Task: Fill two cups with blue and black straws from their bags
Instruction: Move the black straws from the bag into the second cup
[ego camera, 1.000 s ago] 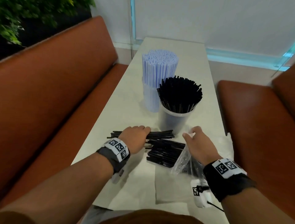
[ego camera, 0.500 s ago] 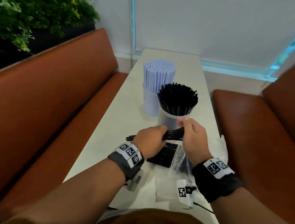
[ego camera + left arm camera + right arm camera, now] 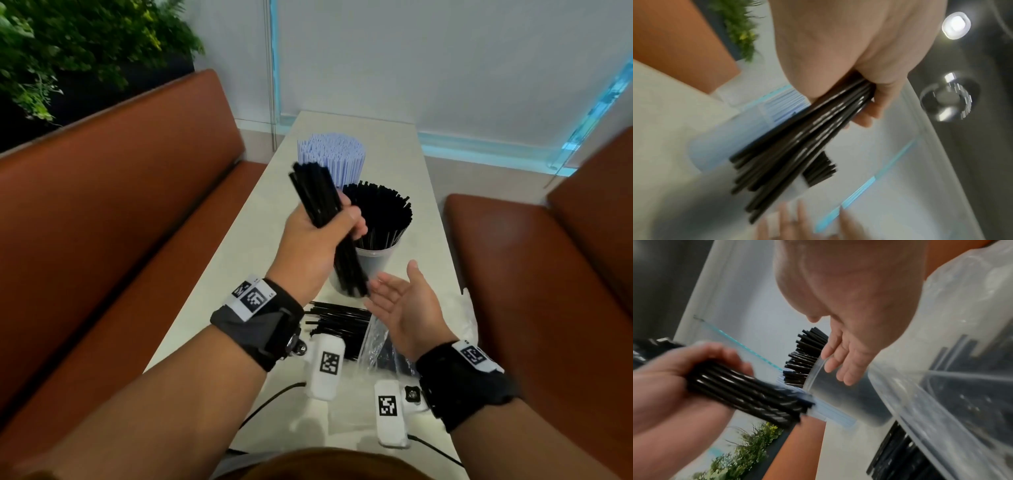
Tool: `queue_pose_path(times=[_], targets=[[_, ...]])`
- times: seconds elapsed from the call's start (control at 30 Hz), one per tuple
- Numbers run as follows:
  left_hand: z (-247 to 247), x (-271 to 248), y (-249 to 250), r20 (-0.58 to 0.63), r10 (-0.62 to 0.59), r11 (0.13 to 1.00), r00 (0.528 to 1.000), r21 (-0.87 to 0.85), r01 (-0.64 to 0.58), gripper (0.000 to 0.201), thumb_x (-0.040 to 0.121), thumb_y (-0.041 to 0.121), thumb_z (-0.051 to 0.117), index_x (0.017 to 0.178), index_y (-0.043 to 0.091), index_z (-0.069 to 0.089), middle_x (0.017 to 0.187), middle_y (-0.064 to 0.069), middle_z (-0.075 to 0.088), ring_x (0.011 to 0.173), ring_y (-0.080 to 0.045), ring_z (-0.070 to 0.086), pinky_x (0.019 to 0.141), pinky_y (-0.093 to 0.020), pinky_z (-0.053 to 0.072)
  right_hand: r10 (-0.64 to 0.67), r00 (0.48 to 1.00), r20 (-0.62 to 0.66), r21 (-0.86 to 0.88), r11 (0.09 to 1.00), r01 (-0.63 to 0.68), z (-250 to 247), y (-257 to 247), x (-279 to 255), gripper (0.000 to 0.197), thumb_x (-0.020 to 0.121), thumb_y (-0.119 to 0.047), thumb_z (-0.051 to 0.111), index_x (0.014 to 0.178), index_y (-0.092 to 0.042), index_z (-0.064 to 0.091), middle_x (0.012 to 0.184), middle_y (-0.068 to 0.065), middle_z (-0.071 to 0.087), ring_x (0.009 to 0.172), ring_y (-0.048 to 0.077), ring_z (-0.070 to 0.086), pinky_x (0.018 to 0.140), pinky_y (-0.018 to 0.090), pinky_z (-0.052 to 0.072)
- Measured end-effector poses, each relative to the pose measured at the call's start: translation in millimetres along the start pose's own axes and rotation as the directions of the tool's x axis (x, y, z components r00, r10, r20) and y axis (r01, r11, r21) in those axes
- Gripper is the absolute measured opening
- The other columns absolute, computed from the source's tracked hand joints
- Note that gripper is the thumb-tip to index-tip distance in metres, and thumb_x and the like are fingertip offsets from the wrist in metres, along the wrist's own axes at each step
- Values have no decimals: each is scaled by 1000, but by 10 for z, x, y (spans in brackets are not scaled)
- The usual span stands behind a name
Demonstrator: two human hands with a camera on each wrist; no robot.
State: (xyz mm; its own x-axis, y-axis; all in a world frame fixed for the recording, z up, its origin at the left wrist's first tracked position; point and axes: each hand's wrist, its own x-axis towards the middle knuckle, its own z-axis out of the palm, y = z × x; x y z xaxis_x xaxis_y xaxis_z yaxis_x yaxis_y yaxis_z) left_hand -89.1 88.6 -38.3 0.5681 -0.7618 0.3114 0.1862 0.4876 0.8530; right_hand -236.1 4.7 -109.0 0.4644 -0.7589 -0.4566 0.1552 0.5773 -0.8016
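My left hand [image 3: 318,236] grips a bundle of black straws [image 3: 318,195] near its middle, tilted almost upright above the table, beside the clear cup of black straws [image 3: 376,219]. Behind it stands the cup of blue straws [image 3: 330,154]. My right hand [image 3: 400,301] is open, palm up, just under the bundle's lower end. Loose black straws [image 3: 339,322] lie on the table below, partly in a clear plastic bag [image 3: 376,346]. In the left wrist view the bundle [image 3: 797,141] is blurred; the right wrist view shows the bundle [image 3: 748,395] and the cup [image 3: 838,395].
The narrow white table [image 3: 394,144] runs between two brown benches [image 3: 120,212] [image 3: 534,267]. A green plant [image 3: 68,44] stands behind the left bench. More clear plastic lies at the table's right edge [image 3: 466,318]. Wrist camera cables trail over the near table end.
My left hand has lifted the bundle of black straws off the table and tipped it upright. My right hand let go of the bundle and opened below it.
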Motion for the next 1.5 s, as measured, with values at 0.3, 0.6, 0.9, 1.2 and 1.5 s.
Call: queue_pose_path(times=[0.3, 0.6, 0.9, 1.2, 1.5], targets=[[207, -29, -116, -91, -134, 973, 987, -201, 114, 19, 95, -6, 59, 89, 12, 60, 72, -9, 59, 68, -22, 60, 73, -33, 56, 21, 985, 173, 238, 969, -63, 210, 22, -83, 68, 105, -54, 35, 134, 4, 55, 130, 26, 64, 119, 37, 65, 106, 51, 48], [83, -33, -200, -152, -175, 981, 973, -112, 159, 10, 93, 5, 63, 96, 14, 58, 75, -7, 63, 70, -23, 62, 76, -39, 55, -375, 826, 420, -481, 680, 553, 194, 38, -82, 34, 87, -29, 64, 121, -22, 66, 113, 1, 72, 110, 19, 65, 96, 38, 52], [52, 48, -139, -83, -183, 979, 980, -101, 175, 20, 86, 8, 69, 105, 14, 63, 81, -9, 68, 78, -25, 68, 82, -40, 56, -341, 856, 389, -816, 304, 492, 125, 67, -27, 34, 83, -57, 57, 86, -23, 59, 72, 5, 65, 55, 15, 53, 61, 44, 52], [83, 572, 87, -171, -34, 997, 985, 63, 45, 12, 94, 3, 61, 89, 13, 57, 68, -1, 60, 64, -19, 58, 70, -37, 53, -350, 858, 375, -924, -65, 377, 105, -420, 240, 46, 85, -51, 53, 129, -39, 44, 78, -15, 57, 73, 6, 58, 59, 29, 39], [214, 888, 43, -308, 133, 987, 942, 128, -98, 7, 93, 9, 59, 89, 13, 56, 68, -1, 58, 63, -20, 55, 66, -33, 51, -291, 897, 332, -935, -226, 273, 146, -388, 601, 31, 102, -47, 42, 113, -20, 52, 91, 1, 59, 79, 22, 50, 66, 34, 36]])
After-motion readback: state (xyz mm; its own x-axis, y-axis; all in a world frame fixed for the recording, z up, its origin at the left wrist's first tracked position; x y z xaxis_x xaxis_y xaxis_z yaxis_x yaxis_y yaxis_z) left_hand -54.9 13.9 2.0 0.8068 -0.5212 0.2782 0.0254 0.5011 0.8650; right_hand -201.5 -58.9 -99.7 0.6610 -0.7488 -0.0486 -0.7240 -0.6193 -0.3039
